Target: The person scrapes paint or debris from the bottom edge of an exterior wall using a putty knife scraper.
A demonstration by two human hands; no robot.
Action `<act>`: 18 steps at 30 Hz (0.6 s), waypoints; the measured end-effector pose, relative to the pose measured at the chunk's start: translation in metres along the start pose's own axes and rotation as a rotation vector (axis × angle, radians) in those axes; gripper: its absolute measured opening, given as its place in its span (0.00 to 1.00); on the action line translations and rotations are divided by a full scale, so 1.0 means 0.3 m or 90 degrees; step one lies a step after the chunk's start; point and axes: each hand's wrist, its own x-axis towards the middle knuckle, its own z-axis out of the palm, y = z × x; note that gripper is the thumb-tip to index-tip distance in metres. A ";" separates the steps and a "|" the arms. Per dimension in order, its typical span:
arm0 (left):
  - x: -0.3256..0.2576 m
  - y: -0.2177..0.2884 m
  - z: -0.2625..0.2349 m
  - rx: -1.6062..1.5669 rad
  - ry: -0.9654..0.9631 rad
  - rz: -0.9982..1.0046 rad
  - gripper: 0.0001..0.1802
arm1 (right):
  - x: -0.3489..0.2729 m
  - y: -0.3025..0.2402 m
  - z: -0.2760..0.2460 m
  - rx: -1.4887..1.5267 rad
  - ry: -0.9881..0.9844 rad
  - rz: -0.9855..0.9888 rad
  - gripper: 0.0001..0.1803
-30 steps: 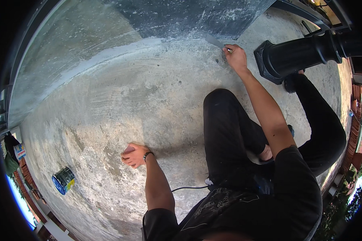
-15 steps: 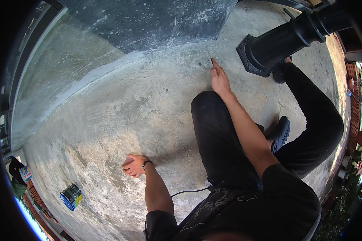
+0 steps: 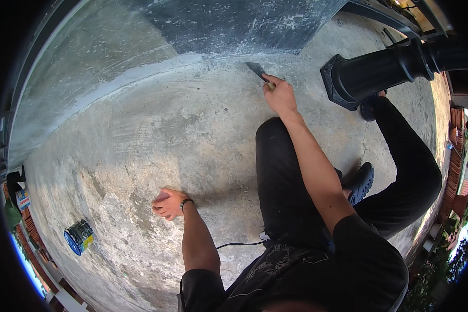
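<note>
My right hand [image 3: 282, 97] grips a putty knife [image 3: 256, 68] by its handle, just beyond my bent knee. The knife's flat, dark blade points to the far left, close to the foot of the wall [image 3: 239, 26]. I cannot tell whether the blade touches the floor. On the left, my left hand [image 3: 170, 204] rests low over the rough concrete floor [image 3: 135, 156], its fingers curled. A small, dull pink patch [image 3: 163, 196] shows between thumb and fingers; what it is I cannot make out.
A dark paint can [image 3: 79, 236] with a blue end stands on the floor at the left. A thick black post [image 3: 369, 73] rises at the far right, near my foot. A dark cable [image 3: 239, 244] runs beside my hip. Another small container [image 3: 23, 198] sits at the left edge.
My right hand has turned the putty knife, so its blade now shows broadside and points left. The whole view has shifted slightly. My left hand keeps its place on the floor.
</note>
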 end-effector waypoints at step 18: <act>0.022 -0.008 0.027 -0.032 0.053 0.022 0.38 | 0.310 -0.181 -0.149 -0.388 -0.147 -0.109 0.19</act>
